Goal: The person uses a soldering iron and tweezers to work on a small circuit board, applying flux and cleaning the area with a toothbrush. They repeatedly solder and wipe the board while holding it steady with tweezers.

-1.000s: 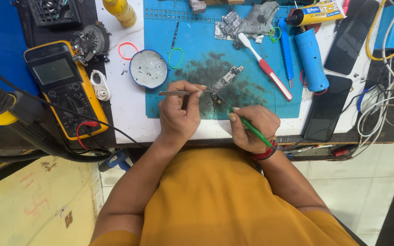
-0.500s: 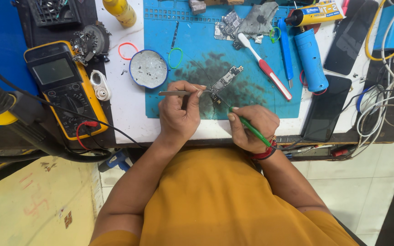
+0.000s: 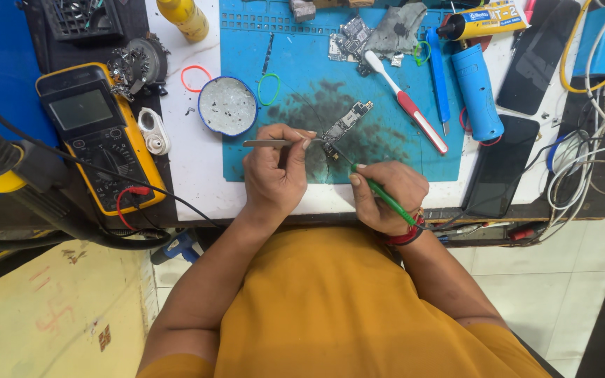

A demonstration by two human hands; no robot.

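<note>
Two hands work a circuit board (image 3: 345,127) on a blue mat (image 3: 393,150) at a cluttered repair desk (image 3: 190,189).

Head view: the left hand (image 3: 274,171) has its fingers (image 3: 295,140) clenched on steel tweezers (image 3: 267,143), tips beside the board's lower end. The right hand (image 3: 386,196) grips a green-handled tool (image 3: 379,192), its thin point touching that same end. The board lies tilted on a dark smudge in the mat's middle. Near it sit a round dish (image 3: 227,106), a green ring (image 3: 269,89), a red-and-white toothbrush (image 3: 407,103) and a blue cylinder (image 3: 476,91). A yellow multimeter (image 3: 99,140) lies well to the left, dark phones (image 3: 502,164) to the right.
</note>
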